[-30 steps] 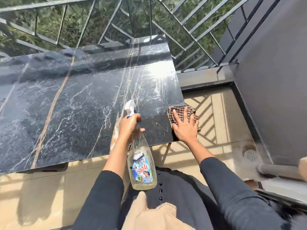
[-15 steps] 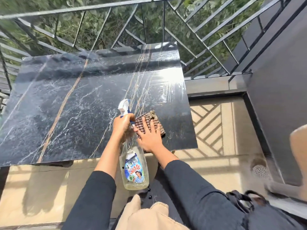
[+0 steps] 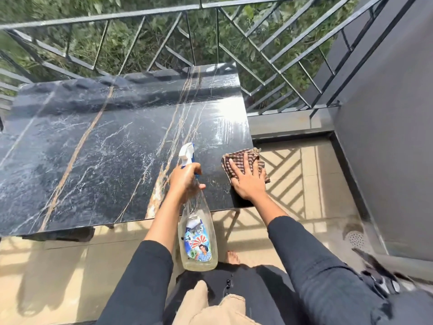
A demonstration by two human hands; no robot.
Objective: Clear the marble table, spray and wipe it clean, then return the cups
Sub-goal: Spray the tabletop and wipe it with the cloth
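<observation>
The black marble table (image 3: 98, 156) with white and gold veins fills the left and middle of the view; wet streaks shine near its right edge. My left hand (image 3: 184, 181) grips the neck of a clear spray bottle (image 3: 198, 235) with a white and blue nozzle, held over the table's near edge. My right hand (image 3: 247, 180) presses flat, fingers spread, on a brown checked cloth (image 3: 239, 158) at the table's near right corner; part of the cloth hangs past the edge. No cups are in view.
A black metal railing (image 3: 210, 38) runs behind the table with foliage beyond. A dark grey wall (image 3: 386, 137) stands at the right. Beige floor tiles (image 3: 304, 179) lie right of the table, with a round floor drain (image 3: 356, 239) near the wall.
My right hand slid the cloth left to beside the bottle, then back right to the table's near right corner. My left hand kept holding the spray bottle in about the same place.
</observation>
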